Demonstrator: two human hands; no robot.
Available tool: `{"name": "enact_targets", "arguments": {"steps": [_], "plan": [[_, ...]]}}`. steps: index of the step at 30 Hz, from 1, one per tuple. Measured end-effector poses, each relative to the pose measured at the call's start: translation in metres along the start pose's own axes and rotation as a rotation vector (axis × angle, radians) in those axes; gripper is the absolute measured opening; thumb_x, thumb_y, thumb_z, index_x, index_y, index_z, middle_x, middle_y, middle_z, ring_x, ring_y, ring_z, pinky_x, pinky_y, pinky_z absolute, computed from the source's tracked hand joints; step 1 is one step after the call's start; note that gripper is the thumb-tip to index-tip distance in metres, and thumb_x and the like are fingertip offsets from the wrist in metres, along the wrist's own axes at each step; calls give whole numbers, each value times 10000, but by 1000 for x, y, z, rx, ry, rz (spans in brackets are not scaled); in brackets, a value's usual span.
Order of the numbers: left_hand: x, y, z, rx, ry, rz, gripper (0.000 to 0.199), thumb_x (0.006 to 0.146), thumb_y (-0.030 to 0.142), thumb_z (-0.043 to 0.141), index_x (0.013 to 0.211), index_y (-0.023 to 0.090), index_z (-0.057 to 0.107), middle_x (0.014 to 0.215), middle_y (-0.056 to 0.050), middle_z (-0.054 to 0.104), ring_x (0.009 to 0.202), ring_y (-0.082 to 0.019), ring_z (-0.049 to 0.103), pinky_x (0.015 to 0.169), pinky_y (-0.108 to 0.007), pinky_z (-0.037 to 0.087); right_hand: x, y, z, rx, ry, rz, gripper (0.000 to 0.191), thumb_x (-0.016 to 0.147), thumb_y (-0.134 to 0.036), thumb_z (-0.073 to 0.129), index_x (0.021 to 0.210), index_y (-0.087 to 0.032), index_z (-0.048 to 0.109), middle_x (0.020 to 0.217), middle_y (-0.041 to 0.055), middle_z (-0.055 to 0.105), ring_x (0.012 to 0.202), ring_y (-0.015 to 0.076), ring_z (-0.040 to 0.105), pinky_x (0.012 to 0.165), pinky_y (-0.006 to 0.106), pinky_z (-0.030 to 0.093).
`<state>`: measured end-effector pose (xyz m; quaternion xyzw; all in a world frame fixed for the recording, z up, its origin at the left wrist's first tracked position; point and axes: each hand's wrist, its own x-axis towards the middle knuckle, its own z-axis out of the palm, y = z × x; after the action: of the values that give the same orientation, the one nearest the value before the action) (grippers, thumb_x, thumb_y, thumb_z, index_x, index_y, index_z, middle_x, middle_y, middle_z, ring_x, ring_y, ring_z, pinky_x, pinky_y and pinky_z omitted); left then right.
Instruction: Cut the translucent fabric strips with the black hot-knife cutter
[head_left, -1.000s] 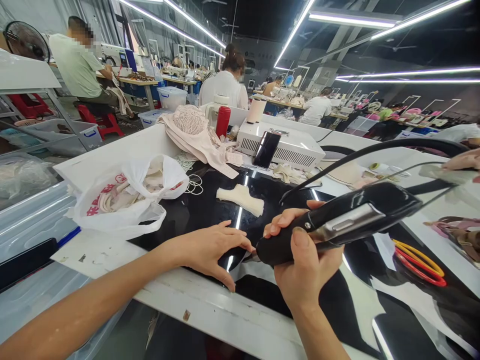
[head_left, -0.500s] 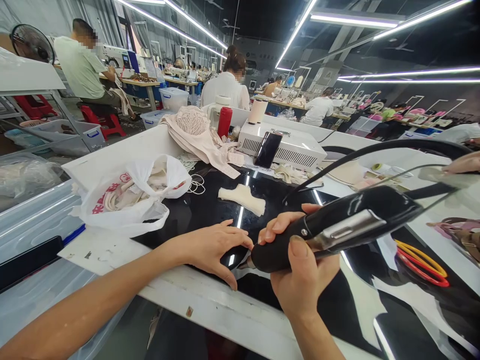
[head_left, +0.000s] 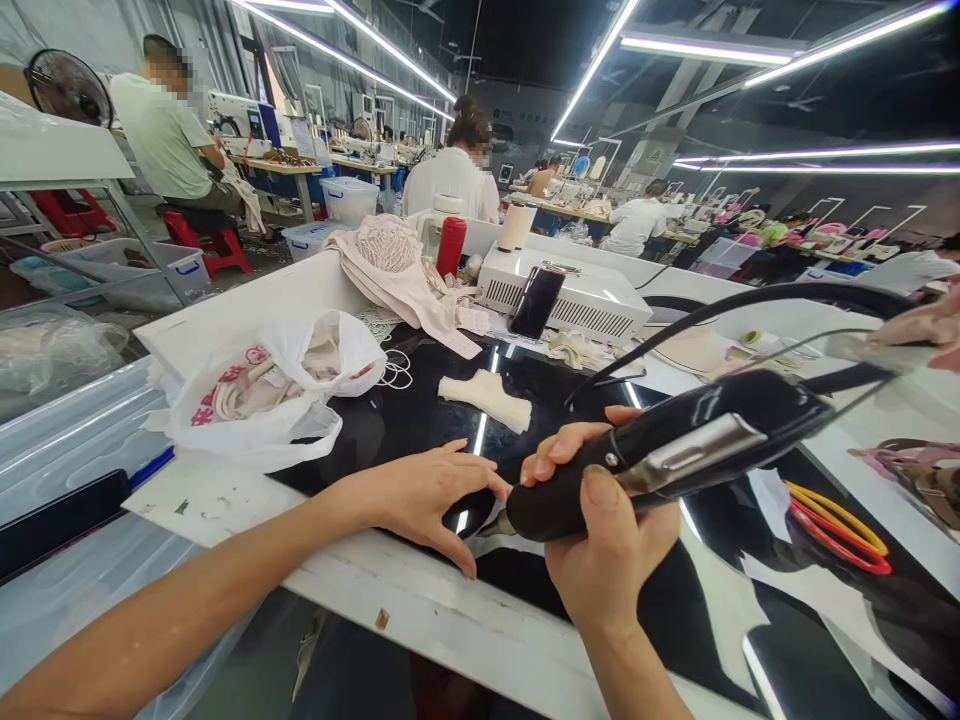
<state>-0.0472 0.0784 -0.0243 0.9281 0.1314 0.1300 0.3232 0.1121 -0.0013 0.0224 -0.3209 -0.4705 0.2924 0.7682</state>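
Observation:
My right hand [head_left: 607, 540] is wrapped around a black hand-held power tool [head_left: 720, 425] with a silver lever and a cable at its rear. The tool's pointed metal tip [head_left: 491, 525] angles down to the left, close to the glossy black work surface [head_left: 405, 420]. My left hand [head_left: 427, 495] lies on that surface with its fingers apart and nothing visibly gripped. Its thumb and index finger curve around the spot near the tip. Whether a dark piece lies under the fingers, I cannot make out. Just beyond is a cream fabric piece [head_left: 487, 398].
A white plastic bag [head_left: 300, 430] of fabric parts stands left. Behind are beige garments [head_left: 405, 270], a red bottle [head_left: 451, 246], a phone [head_left: 537, 302] and a white vented box [head_left: 592, 300]. Orange and red rings [head_left: 840, 530] lie right. Co-workers sit beyond.
Both hands stay almost where they were. The tool's rear end has shifted slightly left and the camera view has moved a little.

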Motion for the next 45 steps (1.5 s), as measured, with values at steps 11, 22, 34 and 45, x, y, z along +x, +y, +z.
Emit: {"name": "enact_targets", "arguments": {"steps": [11, 22, 34, 45], "plan": [[-8, -9, -14, 120, 1, 51, 122, 943, 369, 715, 907, 254, 732, 1552, -42, 513, 1484, -309, 393, 1269, -535, 201, 17, -13, -23, -46, 147, -51, 389, 784, -312, 793, 1107, -247, 585, 744, -43, 651, 573, 140, 590, 547, 311, 531], [-5, -15, -8, 339, 409, -70, 162, 1018, 188, 562, 1091, 192, 707, 1288, -95, 668, 1245, -234, 584, 1163, -468, 410, 18, -10, -28, -56, 186, -48, 386, 797, -292, 791, 1111, -251, 572, 765, -48, 655, 584, 132, 605, 573, 302, 525], [3, 14, 17, 120, 128, -112, 655, 788, 448, 861, 1362, 234, 627, 1428, -78, 596, 1327, -298, 523, 1192, -477, 373, 20, 10, -19, -41, 100, -80, 381, 857, -241, 740, 1189, -265, 554, 809, -49, 669, 613, 124, 620, 624, 312, 541], [1, 11, 14, 118, 108, -70, 717, 791, 483, 849, 1419, 251, 593, 1446, -95, 583, 1342, -317, 506, 1201, -490, 348, 18, 9, -17, -82, 115, -81, 338, 872, -209, 711, 1167, -268, 556, 816, -45, 661, 632, 130, 622, 614, 308, 540]]}}
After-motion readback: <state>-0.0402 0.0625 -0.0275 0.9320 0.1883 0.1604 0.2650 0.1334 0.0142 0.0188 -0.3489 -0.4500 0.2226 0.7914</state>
